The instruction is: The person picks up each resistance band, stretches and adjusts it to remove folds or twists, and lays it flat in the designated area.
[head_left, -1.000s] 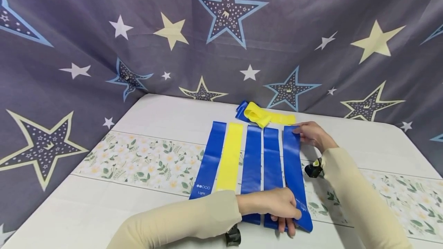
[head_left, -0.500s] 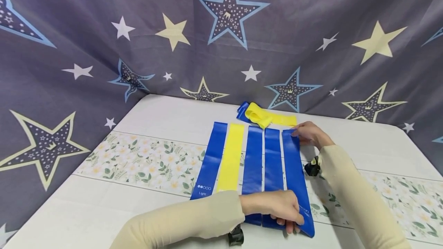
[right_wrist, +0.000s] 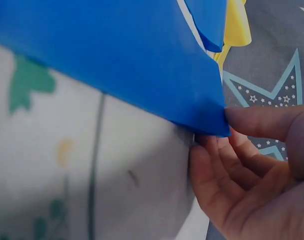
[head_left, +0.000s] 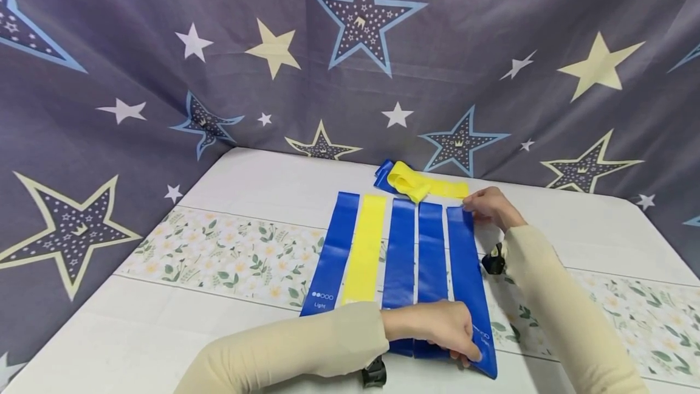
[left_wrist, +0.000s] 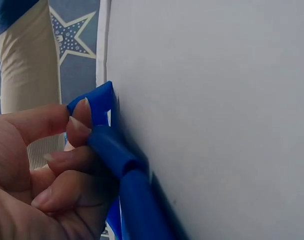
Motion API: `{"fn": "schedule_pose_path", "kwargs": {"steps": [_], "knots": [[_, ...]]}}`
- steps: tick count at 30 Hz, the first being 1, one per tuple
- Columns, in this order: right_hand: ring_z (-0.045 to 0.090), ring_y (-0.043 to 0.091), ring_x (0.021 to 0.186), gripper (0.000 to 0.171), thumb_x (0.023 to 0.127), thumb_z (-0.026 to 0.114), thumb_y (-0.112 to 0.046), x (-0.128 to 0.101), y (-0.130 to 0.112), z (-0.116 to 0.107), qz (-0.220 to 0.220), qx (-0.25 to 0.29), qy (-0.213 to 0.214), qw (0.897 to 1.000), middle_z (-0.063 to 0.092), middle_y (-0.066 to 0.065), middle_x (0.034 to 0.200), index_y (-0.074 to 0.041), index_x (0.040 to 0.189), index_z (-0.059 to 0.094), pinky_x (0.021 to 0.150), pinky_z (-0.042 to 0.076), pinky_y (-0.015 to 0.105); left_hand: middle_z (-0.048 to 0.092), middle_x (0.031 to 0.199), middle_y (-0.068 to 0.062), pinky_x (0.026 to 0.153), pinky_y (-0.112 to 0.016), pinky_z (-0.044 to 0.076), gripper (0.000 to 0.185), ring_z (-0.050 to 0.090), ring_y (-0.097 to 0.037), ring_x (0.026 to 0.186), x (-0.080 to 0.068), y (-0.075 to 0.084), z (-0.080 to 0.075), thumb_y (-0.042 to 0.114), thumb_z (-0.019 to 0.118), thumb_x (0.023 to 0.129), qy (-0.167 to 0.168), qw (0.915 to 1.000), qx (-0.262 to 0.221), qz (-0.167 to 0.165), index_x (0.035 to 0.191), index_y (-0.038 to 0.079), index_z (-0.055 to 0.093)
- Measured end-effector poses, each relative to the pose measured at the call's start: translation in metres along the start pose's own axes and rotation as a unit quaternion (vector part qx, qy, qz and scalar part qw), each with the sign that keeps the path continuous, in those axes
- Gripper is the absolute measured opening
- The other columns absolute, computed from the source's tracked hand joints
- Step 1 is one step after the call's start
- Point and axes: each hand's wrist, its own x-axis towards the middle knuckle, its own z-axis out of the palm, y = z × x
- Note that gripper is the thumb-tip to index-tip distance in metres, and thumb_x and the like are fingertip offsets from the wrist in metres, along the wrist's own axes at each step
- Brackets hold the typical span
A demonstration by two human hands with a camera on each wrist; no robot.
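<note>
At the right end of a row of flat loop bands lies a blue resistance band (head_left: 465,272) with the print "Light" near its front end. My left hand (head_left: 445,327) pinches that front end between thumb and index finger. In the left wrist view, the blue band's (left_wrist: 111,150) folded end shows at the fingertips, and the other fingers curl beneath. My right hand (head_left: 492,207) pinches the far right corner of the same band. The right wrist view has the thumb on top of the corner (right_wrist: 212,117) and the fingers under it.
To the left lie a yellow band (head_left: 364,248) and several blue bands (head_left: 333,254), side by side. Behind the row sits a loose pile with a folded yellow band (head_left: 410,182) over a blue one (head_left: 383,176). A star-patterned curtain (head_left: 273,102) hangs behind the white table (head_left: 164,315).
The rightmost blue band has shifted slightly toward the front edge, both hands still on it. The left hand moved a little right and its lower fingers drew in.
</note>
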Motion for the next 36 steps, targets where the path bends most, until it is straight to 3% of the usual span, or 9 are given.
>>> {"fn": "schedule_pose_path", "kwargs": {"steps": [4, 11, 15, 19, 23, 28, 32, 36], "knots": [[0.053, 0.008, 0.069, 0.038, 0.088, 0.057, -0.005, 0.004, -0.002, -0.003, -0.001, 0.004, 0.011, 1.0, 0.056, -0.004, 0.079, 0.009, 0.123, 0.052, 0.067, 0.052, 0.023, 0.051, 0.044, 0.007, 0.036, -0.019, 0.022, 0.037, 0.026, -0.007, 0.035, -0.003, 0.002, -0.001, 0.022, 0.068, 0.087, 0.024, 0.9978, 0.061, 0.01, 0.052, 0.011, 0.064], [0.053, 0.006, 0.062, 0.037, 0.081, 0.055, -0.001, 0.016, 0.001, -0.008, 0.023, 0.029, 0.066, 0.997, 0.056, 0.003, 0.083, 0.008, 0.116, 0.056, 0.059, 0.051, 0.02, 0.038, 0.04, 0.006, 0.049, -0.014, 0.035, 0.047, 0.036, -0.006, 0.037, -0.009, 0.001, -0.002, 0.021, 0.07, 0.086, 0.026, 0.9954, 0.074, 0.056, 0.046, 0.013, 0.046], [0.053, 0.006, 0.058, 0.025, 0.081, 0.054, -0.002, 0.019, 0.008, -0.008, 0.035, 0.04, 0.075, 0.996, 0.054, 0.002, 0.073, 0.006, 0.105, 0.055, 0.057, 0.052, 0.02, 0.037, 0.041, 0.005, 0.041, -0.017, 0.034, 0.046, 0.037, -0.007, 0.036, -0.01, 0.001, 0.001, 0.02, 0.07, 0.086, 0.014, 0.9962, 0.072, 0.046, 0.049, 0.014, 0.044], [0.052, 0.01, 0.056, 0.026, 0.086, 0.055, -0.007, 0.02, 0.005, -0.006, 0.041, 0.044, 0.077, 0.995, 0.051, 0.003, 0.067, 0.008, 0.106, 0.051, 0.055, 0.052, 0.022, 0.03, 0.039, 0.004, 0.037, -0.018, 0.027, 0.053, 0.031, -0.009, 0.034, -0.011, 0.0, 0.001, 0.023, 0.066, 0.089, 0.002, 0.9986, 0.044, 0.03, 0.045, 0.014, 0.036], [0.048, 0.011, 0.051, 0.023, 0.088, 0.053, -0.009, 0.025, 0.002, -0.006, 0.047, 0.038, 0.075, 0.995, 0.045, 0.001, 0.058, 0.008, 0.102, 0.049, 0.052, 0.05, 0.023, 0.025, 0.036, 0.005, 0.034, -0.018, 0.025, 0.06, 0.032, -0.009, 0.031, -0.01, 0.0, 0.0, 0.031, 0.062, 0.091, 0.022, 0.9984, 0.051, 0.014, 0.041, 0.016, 0.031], [0.046, 0.011, 0.05, 0.015, 0.087, 0.053, -0.006, 0.032, 0.005, -0.008, 0.051, 0.04, 0.073, 0.995, 0.044, 0.001, 0.056, 0.005, 0.096, 0.048, 0.051, 0.05, 0.023, 0.039, 0.037, 0.006, 0.035, -0.018, 0.032, 0.057, 0.037, -0.008, 0.031, -0.008, -0.001, -0.004, 0.031, 0.063, 0.091, 0.058, 0.9939, 0.093, 0.008, 0.041, 0.015, 0.04], [0.049, 0.011, 0.053, 0.015, 0.085, 0.056, -0.005, 0.032, 0.003, -0.007, 0.047, 0.042, 0.081, 0.995, 0.048, 0.001, 0.059, 0.005, 0.096, 0.052, 0.053, 0.051, 0.024, 0.051, 0.043, 0.004, 0.04, -0.018, 0.041, 0.051, 0.042, -0.01, 0.034, -0.007, -0.002, -0.012, 0.026, 0.063, 0.091, 0.066, 0.9934, 0.092, 0.012, 0.043, 0.014, 0.049], [0.056, 0.009, 0.056, 0.022, 0.084, 0.058, -0.004, 0.03, -0.004, -0.003, 0.051, 0.069, 0.082, 0.993, 0.054, 0.0, 0.061, 0.007, 0.103, 0.055, 0.056, 0.054, 0.023, 0.054, 0.045, 0.004, 0.043, -0.02, 0.043, 0.052, 0.045, -0.011, 0.035, -0.007, -0.003, -0.019, 0.024, 0.062, 0.091, 0.073, 0.994, 0.081, 0.004, 0.043, 0.014, 0.044]]}}
